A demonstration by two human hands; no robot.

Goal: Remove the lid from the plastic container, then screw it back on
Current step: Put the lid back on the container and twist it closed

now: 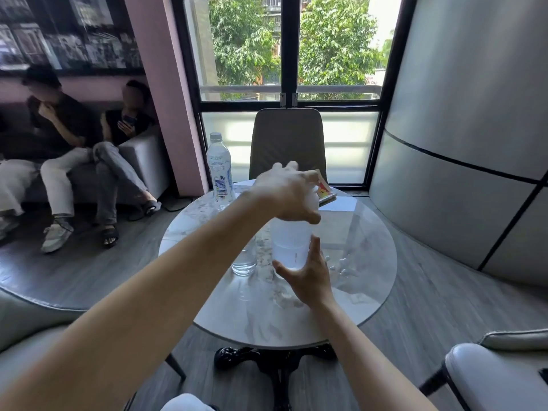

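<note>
A translucent white plastic container (290, 241) stands upright near the middle of the round marble table (364, 280). My left hand (287, 194) reaches over its top and grips the lid from above; the lid itself is hidden under my palm and fingers. My right hand (308, 277) wraps the lower part of the container from the near right side, thumb and fingers spread around it.
A clear drinking glass (244, 262) stands just left of the container. A water bottle (219, 167) stands at the table's far left edge, a colourful card (326, 192) at the far side. A chair (287, 143) faces me; two people sit on a sofa at left.
</note>
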